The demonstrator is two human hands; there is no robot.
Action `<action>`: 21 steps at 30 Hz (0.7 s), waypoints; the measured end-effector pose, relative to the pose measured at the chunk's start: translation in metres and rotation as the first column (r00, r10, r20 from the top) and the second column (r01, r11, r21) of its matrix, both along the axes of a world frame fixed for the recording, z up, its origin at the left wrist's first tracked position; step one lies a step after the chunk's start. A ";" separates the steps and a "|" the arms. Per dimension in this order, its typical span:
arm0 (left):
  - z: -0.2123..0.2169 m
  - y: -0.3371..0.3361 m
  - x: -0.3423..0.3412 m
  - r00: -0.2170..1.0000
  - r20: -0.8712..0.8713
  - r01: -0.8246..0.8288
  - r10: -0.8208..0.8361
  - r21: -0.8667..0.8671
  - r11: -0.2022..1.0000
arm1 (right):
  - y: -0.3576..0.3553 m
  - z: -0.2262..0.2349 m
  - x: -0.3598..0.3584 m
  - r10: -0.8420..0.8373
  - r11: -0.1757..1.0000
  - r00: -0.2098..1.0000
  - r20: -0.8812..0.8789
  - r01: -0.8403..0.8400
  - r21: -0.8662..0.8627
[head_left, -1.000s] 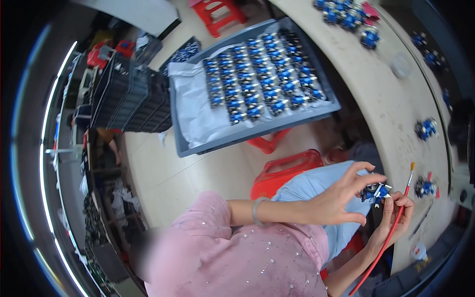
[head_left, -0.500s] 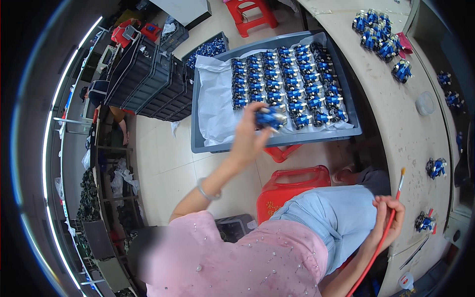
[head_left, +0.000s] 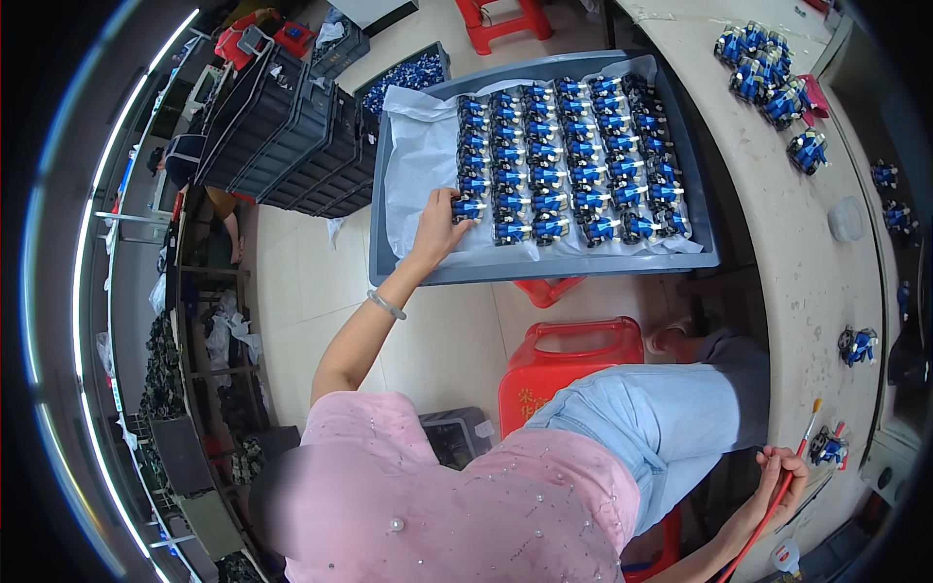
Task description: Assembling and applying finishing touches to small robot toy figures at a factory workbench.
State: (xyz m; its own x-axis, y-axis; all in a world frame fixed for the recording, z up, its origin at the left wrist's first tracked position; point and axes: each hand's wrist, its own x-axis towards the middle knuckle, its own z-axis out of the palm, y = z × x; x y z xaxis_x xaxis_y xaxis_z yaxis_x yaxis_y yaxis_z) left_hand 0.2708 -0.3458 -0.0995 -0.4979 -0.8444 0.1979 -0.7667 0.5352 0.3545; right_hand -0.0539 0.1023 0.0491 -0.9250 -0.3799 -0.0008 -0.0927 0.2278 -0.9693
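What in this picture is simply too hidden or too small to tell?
All in the head view:
- The blue part at the left hand: too small to tell its make-up, and the fingers cover its near side.
- The lower end of the red-handled brush in the right hand: cut off by the bottom edge.
- The grey tray's floor: covered by white paper and rows of parts.
- The dark shelves at left: bent and dim near the rim.

grey tray (head_left: pixel 544 270) holds rows of blue parts (head_left: pixel 569 165).
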 end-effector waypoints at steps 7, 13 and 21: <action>-0.015 -0.007 -0.001 1.000 -0.012 -0.019 0.019 0.011 1.000 | 0.008 -0.004 -0.002 0.017 1.000 1.000 -0.012 -0.016 0.009; -0.020 -0.007 0.010 0.998 -0.055 0.015 -0.015 0.003 1.000 | 0.013 -0.007 -0.004 0.000 1.000 1.000 -0.006 0.001 0.007; -0.015 -0.004 0.003 0.998 -0.071 0.001 -0.001 0.011 1.000 | 0.014 -0.012 -0.005 0.013 1.000 0.998 -0.054 -0.013 -0.010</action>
State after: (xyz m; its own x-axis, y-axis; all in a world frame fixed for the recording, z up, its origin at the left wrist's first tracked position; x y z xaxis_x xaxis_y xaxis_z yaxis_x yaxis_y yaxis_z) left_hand 0.2738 -0.3494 -0.1146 -0.4839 -0.8461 0.2236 -0.7390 0.5319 0.4134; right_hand -0.0594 0.1162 0.0374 -0.9186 -0.3917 0.0530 -0.1479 0.2163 -0.9651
